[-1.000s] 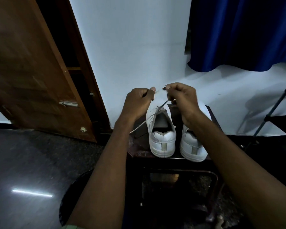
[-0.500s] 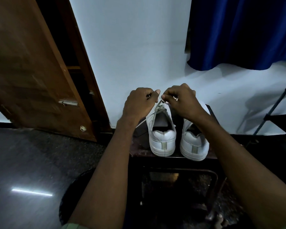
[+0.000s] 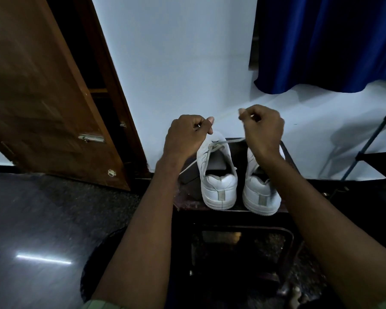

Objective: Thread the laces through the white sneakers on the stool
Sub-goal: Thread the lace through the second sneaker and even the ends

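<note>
On the dark stool (image 3: 188, 202) against the wall stand two white sneakers, heels toward the person. Left sneaker (image 3: 218, 175): a lace (image 3: 228, 142) crosses the upper eyelets near the tongue; the rows beneath are hidden, so the extent of lacing cannot be confirmed. Right sneaker (image 3: 262, 192): mostly covered by the forearm; no lace is visible on it, and it is judged still to be done. Left hand (image 3: 185, 139) is raised above the left sneaker, fingers curled and pinching one lace end; a strand trails down beside its wrist. Right hand (image 3: 263, 128) likewise pinches the other end, which runs taut down-left to the eyelets
</note>
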The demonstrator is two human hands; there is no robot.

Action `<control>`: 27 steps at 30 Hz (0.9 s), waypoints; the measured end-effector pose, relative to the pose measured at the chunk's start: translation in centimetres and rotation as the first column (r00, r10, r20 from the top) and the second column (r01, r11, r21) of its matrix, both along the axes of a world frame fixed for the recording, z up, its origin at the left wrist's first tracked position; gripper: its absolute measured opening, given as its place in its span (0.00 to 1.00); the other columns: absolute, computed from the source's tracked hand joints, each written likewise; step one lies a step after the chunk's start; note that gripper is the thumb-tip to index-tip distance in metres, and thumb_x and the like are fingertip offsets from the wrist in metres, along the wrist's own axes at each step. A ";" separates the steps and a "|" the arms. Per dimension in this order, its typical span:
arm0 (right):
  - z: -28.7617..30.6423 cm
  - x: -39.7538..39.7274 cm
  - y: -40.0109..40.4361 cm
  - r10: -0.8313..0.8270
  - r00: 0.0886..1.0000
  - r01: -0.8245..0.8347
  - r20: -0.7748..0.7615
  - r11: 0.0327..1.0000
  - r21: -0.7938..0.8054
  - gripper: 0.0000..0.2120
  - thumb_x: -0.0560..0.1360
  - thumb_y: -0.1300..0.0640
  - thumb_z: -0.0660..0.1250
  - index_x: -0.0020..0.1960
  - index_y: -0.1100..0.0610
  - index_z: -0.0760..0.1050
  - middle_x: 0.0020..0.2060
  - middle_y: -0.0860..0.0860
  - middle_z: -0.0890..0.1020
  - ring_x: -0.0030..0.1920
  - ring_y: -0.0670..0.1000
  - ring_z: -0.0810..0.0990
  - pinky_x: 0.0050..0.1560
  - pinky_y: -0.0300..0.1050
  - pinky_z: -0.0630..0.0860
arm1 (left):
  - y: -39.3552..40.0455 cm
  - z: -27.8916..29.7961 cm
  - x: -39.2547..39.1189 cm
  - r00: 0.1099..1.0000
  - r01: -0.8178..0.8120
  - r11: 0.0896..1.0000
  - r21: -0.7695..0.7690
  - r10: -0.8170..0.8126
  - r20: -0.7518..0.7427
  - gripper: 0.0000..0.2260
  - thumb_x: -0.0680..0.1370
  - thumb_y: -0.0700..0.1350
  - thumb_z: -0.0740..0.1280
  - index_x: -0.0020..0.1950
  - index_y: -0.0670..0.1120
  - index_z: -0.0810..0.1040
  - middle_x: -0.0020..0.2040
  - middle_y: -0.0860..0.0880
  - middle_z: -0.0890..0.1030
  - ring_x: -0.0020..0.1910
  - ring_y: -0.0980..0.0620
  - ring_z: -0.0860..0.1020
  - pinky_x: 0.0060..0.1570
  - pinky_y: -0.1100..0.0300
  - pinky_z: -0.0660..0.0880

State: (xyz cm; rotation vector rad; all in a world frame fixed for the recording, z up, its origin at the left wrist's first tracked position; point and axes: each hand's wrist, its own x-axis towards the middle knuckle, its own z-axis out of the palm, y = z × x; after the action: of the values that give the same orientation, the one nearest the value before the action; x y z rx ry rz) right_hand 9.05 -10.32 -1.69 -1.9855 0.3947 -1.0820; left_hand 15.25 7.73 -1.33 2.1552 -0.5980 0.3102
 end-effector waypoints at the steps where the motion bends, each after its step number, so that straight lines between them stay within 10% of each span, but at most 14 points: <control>1: 0.2 -0.3 -0.1 -0.050 0.999 0.050 -0.001 0.994 0.094 0.10 0.79 0.47 0.70 0.42 0.50 0.84 0.34 0.44 0.83 0.37 0.46 0.81 0.52 0.51 0.80 | 0.1 0.0 0.0 1.000 0.000 1.000 0.006 0.000 -0.007 0.19 0.82 0.59 0.65 0.36 0.52 0.84 0.21 0.55 0.70 0.24 0.56 0.69 0.35 0.59 0.65; 6: 0.5 -0.9 -0.6 0.055 0.968 -0.114 -0.247 0.966 -0.231 0.20 0.74 0.54 0.76 0.65 0.49 0.79 0.33 0.45 0.77 0.39 0.49 0.78 0.47 0.45 0.74 | -0.1 -0.2 -0.2 0.998 -0.041 0.998 0.042 0.042 -0.044 0.18 0.81 0.61 0.66 0.37 0.54 0.84 0.24 0.58 0.74 0.26 0.59 0.72 0.35 0.59 0.65; 10: 0.6 -0.8 1.2 0.402 0.863 -0.488 -0.306 0.821 -0.296 0.11 0.74 0.54 0.76 0.56 0.49 0.84 0.30 0.47 0.82 0.32 0.45 0.80 0.43 0.44 0.77 | -0.7 -0.2 -0.6 1.000 0.002 0.998 0.063 -0.002 -0.012 0.18 0.81 0.60 0.65 0.40 0.52 0.85 0.26 0.54 0.76 0.29 0.54 0.73 0.35 0.56 0.69; 15: 0.0 -0.2 0.3 0.204 0.955 -0.252 -0.217 0.941 -0.227 0.09 0.79 0.56 0.70 0.40 0.50 0.83 0.31 0.44 0.84 0.34 0.44 0.83 0.46 0.50 0.82 | -0.3 -0.4 -0.4 0.998 0.059 0.996 0.071 -0.056 -0.039 0.17 0.81 0.60 0.65 0.38 0.55 0.85 0.25 0.54 0.75 0.28 0.56 0.73 0.36 0.56 0.71; 20: -0.1 -0.2 -1.5 0.177 0.953 -0.186 -0.246 0.982 -0.017 0.08 0.76 0.51 0.74 0.53 0.52 0.82 0.34 0.46 0.85 0.37 0.48 0.85 0.49 0.56 0.83 | 0.2 -0.7 -0.2 0.984 0.113 0.991 0.071 -0.101 -0.149 0.17 0.82 0.58 0.65 0.39 0.54 0.86 0.32 0.51 0.80 0.36 0.50 0.80 0.43 0.55 0.74; 23: 0.4 -0.9 -1.3 0.260 0.868 -0.293 -0.424 0.956 -0.015 0.25 0.70 0.45 0.80 0.58 0.54 0.73 0.41 0.50 0.84 0.41 0.51 0.84 0.46 0.50 0.80 | 0.0 0.1 -0.7 0.889 0.178 0.974 -0.143 -0.222 -0.400 0.16 0.86 0.51 0.62 0.44 0.50 0.85 0.33 0.54 0.78 0.32 0.54 0.72 0.41 0.57 0.69; 27: 0.9 -1.5 -0.1 0.361 0.624 -0.489 -0.693 0.872 0.014 0.15 0.70 0.47 0.80 0.46 0.57 0.81 0.39 0.54 0.86 0.34 0.52 0.86 0.42 0.52 0.86 | -0.2 0.3 -0.6 0.778 0.210 0.931 -0.299 -0.344 -0.525 0.11 0.87 0.44 0.61 0.52 0.49 0.82 0.40 0.51 0.86 0.33 0.56 0.67 0.34 0.63 0.64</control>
State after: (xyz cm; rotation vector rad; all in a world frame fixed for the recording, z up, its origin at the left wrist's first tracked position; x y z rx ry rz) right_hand 7.58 -10.41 -0.80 -2.4336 0.1683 -0.0402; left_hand 14.68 7.48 -1.05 1.7739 -0.4898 -0.4133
